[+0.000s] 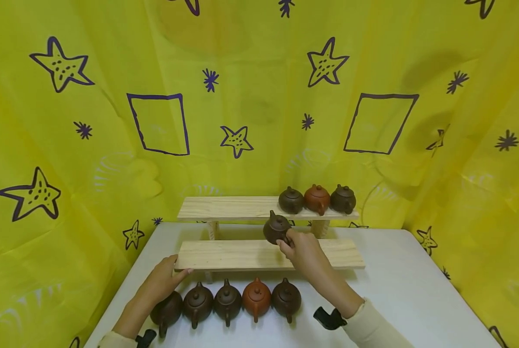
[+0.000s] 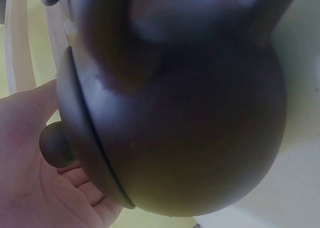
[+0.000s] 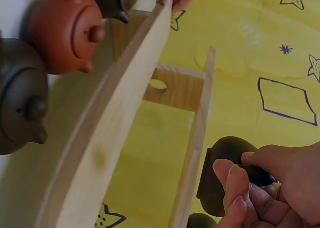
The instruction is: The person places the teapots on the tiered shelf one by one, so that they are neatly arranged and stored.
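Teapot (image 1: pixel 276 229) hangs pinched in right hand (image 1: pixel 305 249), left hand (image 1: pixel 160 281) gripping shelf (image 1: pixel 237 254) behind five pots (image 1: pixel 227 298).

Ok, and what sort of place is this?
Probably a staged tabletop booth: yellow star-patterned sheeting hangs behind and beside a white table, which bears a two-tier wooden rack and a row of teapots.

The right hand (image 1: pixel 306 250) pinches while the left hand (image 1: pixel 160 279) rests.
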`<action>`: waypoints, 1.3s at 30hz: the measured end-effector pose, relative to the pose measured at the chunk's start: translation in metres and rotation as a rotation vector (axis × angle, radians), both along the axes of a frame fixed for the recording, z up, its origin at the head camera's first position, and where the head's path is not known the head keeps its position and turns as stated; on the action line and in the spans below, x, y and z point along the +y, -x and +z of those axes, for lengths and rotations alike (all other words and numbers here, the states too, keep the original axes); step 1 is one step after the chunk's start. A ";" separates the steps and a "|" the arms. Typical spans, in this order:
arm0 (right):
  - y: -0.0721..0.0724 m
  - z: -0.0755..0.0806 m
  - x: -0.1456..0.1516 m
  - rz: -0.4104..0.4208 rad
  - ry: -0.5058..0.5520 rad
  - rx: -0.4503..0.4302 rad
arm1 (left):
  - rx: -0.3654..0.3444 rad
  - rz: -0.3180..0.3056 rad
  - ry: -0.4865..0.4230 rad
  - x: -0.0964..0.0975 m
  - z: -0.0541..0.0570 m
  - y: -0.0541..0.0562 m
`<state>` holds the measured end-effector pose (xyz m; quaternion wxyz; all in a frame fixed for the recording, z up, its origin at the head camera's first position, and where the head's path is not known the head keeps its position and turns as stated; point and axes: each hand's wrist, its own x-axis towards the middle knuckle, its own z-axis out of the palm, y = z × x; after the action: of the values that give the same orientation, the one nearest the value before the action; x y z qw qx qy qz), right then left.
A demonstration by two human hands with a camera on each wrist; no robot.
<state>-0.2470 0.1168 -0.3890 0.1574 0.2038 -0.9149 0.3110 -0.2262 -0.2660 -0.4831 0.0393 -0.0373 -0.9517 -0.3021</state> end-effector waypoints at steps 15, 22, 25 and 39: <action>0.049 0.028 -0.030 -0.054 0.017 -0.013 | -0.006 0.003 -0.007 0.000 0.003 0.000; 0.067 0.029 -0.033 -0.084 0.007 -0.047 | 0.000 -0.005 -0.031 0.000 0.001 0.002; 0.071 0.029 -0.034 -0.091 -0.003 -0.064 | -0.016 0.003 -0.024 0.000 -0.001 0.003; 0.086 0.031 -0.043 -0.109 -0.025 -0.117 | 0.001 0.003 0.006 -0.002 -0.002 0.001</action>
<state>-0.3330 0.0735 -0.3582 0.1177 0.1373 -0.9360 0.3018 -0.2272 -0.2680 -0.4851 0.0401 -0.0363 -0.9527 -0.2991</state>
